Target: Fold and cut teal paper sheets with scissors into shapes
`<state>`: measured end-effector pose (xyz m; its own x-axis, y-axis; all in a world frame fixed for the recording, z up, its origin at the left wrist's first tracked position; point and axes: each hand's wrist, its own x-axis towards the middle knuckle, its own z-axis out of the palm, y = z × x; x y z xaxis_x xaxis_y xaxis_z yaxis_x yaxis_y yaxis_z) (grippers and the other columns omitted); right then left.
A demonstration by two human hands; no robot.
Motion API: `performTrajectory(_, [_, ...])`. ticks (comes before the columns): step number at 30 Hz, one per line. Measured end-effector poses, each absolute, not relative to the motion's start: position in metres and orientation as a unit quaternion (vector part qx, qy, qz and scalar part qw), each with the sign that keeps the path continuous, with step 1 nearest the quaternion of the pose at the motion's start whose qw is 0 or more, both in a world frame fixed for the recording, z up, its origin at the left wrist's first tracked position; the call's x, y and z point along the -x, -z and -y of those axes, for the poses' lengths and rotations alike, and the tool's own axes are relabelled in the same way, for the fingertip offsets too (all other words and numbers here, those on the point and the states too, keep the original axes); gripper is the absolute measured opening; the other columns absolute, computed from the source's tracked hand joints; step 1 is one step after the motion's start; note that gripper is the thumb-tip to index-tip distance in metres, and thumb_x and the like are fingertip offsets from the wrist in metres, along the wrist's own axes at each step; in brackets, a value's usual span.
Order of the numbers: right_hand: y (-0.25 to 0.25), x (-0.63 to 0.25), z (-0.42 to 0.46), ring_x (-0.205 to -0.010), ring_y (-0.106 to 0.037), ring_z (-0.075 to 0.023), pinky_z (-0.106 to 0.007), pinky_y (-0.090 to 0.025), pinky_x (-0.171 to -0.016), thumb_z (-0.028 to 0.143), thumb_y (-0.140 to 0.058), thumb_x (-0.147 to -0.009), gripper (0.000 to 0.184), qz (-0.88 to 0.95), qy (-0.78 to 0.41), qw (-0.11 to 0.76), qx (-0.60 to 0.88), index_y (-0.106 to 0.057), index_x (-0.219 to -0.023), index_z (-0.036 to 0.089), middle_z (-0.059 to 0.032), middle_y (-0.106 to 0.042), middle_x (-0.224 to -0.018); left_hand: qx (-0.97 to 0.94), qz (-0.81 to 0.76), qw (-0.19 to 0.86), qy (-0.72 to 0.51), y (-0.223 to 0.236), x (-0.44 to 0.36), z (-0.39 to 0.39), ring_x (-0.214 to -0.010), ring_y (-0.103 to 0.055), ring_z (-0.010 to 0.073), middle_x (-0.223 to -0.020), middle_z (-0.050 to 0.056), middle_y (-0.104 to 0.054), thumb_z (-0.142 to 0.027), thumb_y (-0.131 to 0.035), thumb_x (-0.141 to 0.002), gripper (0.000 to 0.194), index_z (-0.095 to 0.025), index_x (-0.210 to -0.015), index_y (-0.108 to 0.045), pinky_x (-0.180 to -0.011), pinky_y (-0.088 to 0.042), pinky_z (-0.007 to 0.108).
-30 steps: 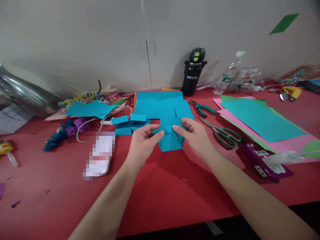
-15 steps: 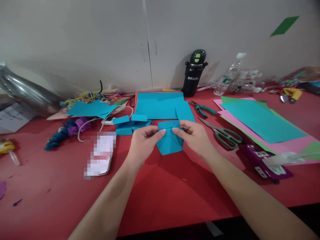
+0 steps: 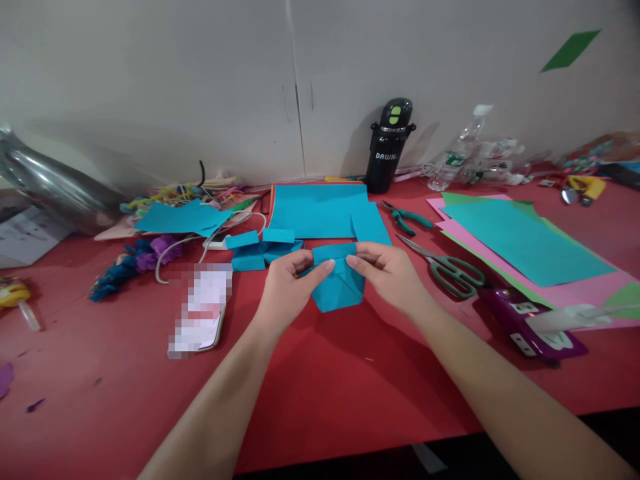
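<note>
A folded piece of blue paper (image 3: 339, 290) is held above the red table, its upper edge turned as a flap. My left hand (image 3: 291, 283) pinches its left side, thumb in front and fingers behind. On the opposite side my right hand (image 3: 384, 272) grips it the same way, the thumb pressing just under the flap. My fingers behind the paper are partly hidden. Left of my left hand stand small folded blue paper pieces (image 3: 249, 257). Beyond both hands lies a stack of blue sheets (image 3: 315, 208).
Scissors (image 3: 453, 271) and pliers (image 3: 407, 219) lie to the right, near a purple power strip (image 3: 535, 327) and coloured sheets (image 3: 530, 240). A phone (image 3: 203, 310) rests at left. A black bottle (image 3: 387, 150) stands by the wall, a metal jug (image 3: 55, 180) at far left.
My thumbs have moved slightly closer together on the folded blue paper, which has shifted a little to the left. The things on the table stay in place.
</note>
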<state>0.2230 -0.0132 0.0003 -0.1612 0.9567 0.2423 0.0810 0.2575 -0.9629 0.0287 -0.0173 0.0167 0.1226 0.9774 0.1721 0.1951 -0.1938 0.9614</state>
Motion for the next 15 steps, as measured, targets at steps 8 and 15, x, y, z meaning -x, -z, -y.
performTrajectory(8, [0.0,-0.212,0.017,-0.087,-0.069,-0.0215,-0.037,-0.056,-0.075,0.045,-0.08,-0.077,0.03,0.562,-0.499,0.52,0.406,-0.066,-0.09,0.022,-0.0055,-0.074,-0.095,-0.633,-0.478,0.393,-0.465,-0.016,-0.032,0.021,-0.057,-0.039,0.0105,-0.061,-0.004,-0.043,-0.041,-0.078,-0.078,0.039,-0.019,-0.06,-0.052,-0.05,-0.033,0.024])
performTrajectory(15, [0.003,-0.216,0.014,-0.079,-0.067,-0.0196,-0.035,-0.055,-0.072,0.046,-0.083,-0.073,0.034,0.546,-0.522,0.514,0.408,-0.068,-0.091,0.021,-0.0042,-0.073,-0.086,-0.627,-0.483,0.403,-0.46,-0.017,-0.03,0.02,-0.056,-0.043,0.0097,-0.063,-0.003,-0.052,-0.042,-0.08,-0.075,0.032,-0.018,-0.066,-0.061,-0.049,-0.036,0.023])
